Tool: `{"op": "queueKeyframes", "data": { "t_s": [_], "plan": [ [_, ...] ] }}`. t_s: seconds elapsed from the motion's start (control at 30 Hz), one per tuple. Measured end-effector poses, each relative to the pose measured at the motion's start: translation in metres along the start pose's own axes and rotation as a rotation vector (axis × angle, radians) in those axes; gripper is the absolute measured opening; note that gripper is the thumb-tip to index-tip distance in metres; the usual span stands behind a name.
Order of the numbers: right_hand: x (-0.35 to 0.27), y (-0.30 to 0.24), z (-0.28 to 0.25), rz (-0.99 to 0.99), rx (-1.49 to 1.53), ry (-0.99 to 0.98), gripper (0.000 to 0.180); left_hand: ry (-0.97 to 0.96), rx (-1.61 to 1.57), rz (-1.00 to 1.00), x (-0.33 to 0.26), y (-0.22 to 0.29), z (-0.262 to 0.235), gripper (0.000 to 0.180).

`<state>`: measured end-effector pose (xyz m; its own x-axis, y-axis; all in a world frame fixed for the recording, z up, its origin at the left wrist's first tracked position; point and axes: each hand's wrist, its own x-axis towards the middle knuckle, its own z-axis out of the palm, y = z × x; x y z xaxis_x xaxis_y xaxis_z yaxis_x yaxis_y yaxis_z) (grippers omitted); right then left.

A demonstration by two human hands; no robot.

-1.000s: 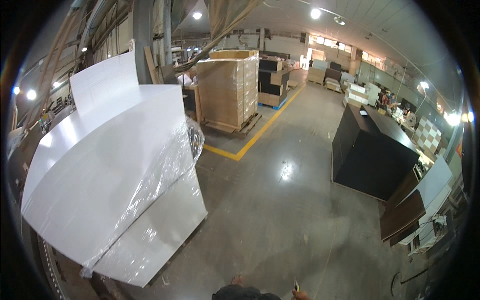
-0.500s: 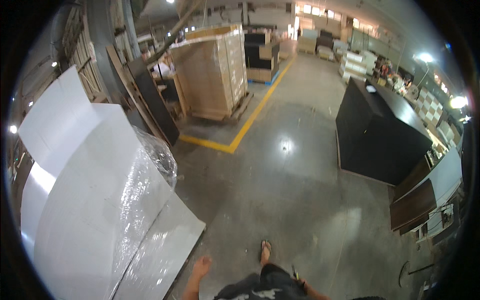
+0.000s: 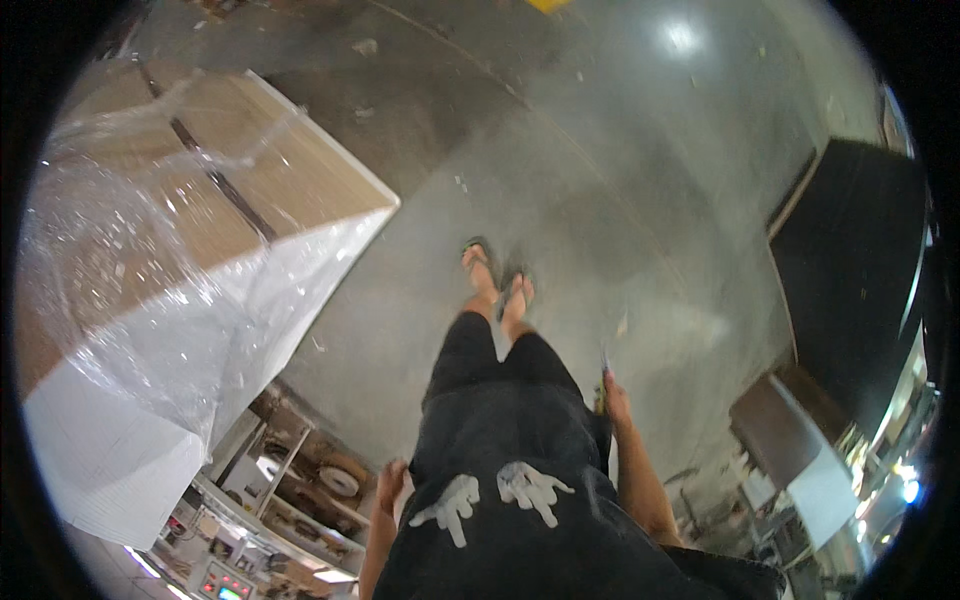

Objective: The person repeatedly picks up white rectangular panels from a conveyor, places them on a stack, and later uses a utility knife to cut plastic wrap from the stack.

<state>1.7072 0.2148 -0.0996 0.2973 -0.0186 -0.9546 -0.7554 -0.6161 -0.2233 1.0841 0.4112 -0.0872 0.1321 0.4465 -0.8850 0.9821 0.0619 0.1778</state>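
Note:
My left hand [image 3: 391,484] hangs beside my left hip, fingers loosely bent and a little apart, with nothing seen in it. On the other side, my right hand [image 3: 618,400] is closed around a slim yellow-and-dark tool [image 3: 601,396] with a thin tip that points forward, away from me. The tool's exact kind is too small to make out. Nearest to my left side is a large stack of white and tan panels [image 3: 300,270], partly covered in clear plastic wrap [image 3: 130,250].
Grey concrete floor [image 3: 600,230] spreads ahead of my sandalled feet. A big black box-shaped stack [image 3: 850,270] stands to the right, with brown boards [image 3: 785,420] by it. Behind on the left are a shelf unit [image 3: 300,465] and a control panel with lit buttons [image 3: 225,582].
My view has tilted down from the hall to my body and feet. The wrapped stack now lies beside me on the left. The tool remains in my right hand.

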Motion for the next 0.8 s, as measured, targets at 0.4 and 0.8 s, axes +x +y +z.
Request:
{"op": "queueKeyframes", "data": {
  "t_s": [0.4,0.8],
  "plan": [
    [0.105,-0.316,0.027,-0.320,-0.004,0.084,0.069,0.159,-0.410,0.052,0.307,0.337,-0.151,0.044],
    [0.222,-0.689,0.240,-0.596,-0.174,-0.208,0.052,1.664,-0.147,0.465,0.147,0.638,-0.698,0.049]
  ]
}}
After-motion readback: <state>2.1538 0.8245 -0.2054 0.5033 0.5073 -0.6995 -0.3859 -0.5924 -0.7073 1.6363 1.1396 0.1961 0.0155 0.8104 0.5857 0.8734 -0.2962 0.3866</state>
